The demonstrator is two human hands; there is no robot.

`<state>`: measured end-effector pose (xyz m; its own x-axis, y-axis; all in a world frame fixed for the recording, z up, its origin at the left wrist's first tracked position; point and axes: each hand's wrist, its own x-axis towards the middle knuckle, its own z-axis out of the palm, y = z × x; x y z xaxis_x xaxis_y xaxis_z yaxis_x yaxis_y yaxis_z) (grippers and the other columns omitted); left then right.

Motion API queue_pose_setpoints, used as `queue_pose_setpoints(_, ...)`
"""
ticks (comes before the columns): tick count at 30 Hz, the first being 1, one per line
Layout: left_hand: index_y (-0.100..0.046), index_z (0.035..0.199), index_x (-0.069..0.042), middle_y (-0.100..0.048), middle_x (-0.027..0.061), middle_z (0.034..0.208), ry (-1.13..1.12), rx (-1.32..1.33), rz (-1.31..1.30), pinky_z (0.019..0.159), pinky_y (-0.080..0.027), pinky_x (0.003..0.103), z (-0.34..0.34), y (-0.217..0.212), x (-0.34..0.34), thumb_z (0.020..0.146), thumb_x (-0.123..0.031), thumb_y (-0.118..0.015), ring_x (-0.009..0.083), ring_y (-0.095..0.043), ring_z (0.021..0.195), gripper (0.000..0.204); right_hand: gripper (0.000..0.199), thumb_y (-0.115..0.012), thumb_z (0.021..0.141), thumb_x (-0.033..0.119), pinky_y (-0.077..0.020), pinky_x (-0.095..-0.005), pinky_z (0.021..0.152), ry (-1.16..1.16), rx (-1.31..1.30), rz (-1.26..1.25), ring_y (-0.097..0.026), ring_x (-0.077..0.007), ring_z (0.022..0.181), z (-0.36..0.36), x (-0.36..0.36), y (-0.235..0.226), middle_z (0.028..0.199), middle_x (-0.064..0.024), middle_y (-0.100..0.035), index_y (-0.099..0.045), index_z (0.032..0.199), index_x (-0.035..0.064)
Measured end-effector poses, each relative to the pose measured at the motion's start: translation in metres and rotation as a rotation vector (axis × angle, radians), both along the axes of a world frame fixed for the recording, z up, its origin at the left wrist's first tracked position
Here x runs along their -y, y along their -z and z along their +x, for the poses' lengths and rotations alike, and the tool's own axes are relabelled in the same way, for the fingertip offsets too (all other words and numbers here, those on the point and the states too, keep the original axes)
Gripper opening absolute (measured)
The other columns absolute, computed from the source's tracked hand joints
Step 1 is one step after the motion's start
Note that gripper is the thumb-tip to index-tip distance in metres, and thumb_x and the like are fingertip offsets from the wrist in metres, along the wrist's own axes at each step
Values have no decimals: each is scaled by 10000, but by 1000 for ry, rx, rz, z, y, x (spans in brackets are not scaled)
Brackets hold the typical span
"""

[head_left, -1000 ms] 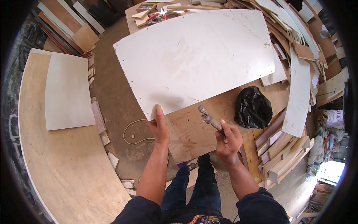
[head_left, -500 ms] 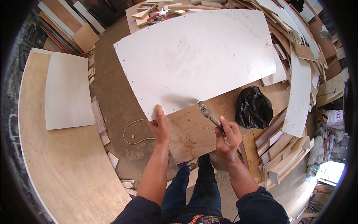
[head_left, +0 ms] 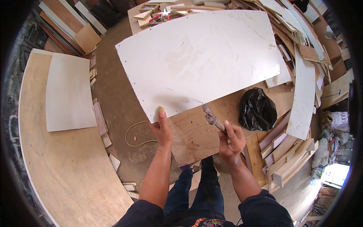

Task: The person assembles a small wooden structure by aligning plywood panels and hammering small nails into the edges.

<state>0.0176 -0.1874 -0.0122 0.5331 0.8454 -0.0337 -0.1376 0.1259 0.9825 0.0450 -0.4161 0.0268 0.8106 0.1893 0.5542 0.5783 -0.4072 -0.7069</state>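
A large white board (head_left: 204, 56), with small dark nail-like dots along its left edge, lies over a wooden work table (head_left: 196, 132). My left hand (head_left: 162, 130) grips the near left corner of that board, thumb on top and fingers hidden beneath. My right hand (head_left: 231, 143) is closed around the handle of a worn, grey-brown hammer (head_left: 212, 118). The hammer's head is raised just by the board's near edge, and a soft shadow falls on the white surface to its left. A thin dark mark or nail shows on the board near the head; I cannot tell which.
A crumpled black plastic bag (head_left: 257, 109) sits on the table to the right. Wood offcuts (head_left: 289, 159) are stacked beside it. Red-handled pliers (head_left: 160, 16) lie beyond the board. At left is a big plywood sheet (head_left: 68, 166) bearing a white panel (head_left: 71, 92). A cord (head_left: 130, 138) curls on the floor.
The hammer has shifted slightly right and down, its head turning a little with my right hand. My left hand and the white board stay in place.
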Motion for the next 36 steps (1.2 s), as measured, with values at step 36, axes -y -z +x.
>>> queue_pose_setpoints(36,-574,1352,53,-643,116,1307,-1,38,52,1032,-467,363,-3,5,2,1027,-388,-687,194,-606,1185,559,554,-757,843,-115,-541,-319,709,61,13,-24,-655,-245,781,-6,-9,-21,948,-132,-675,-688,1373,27)
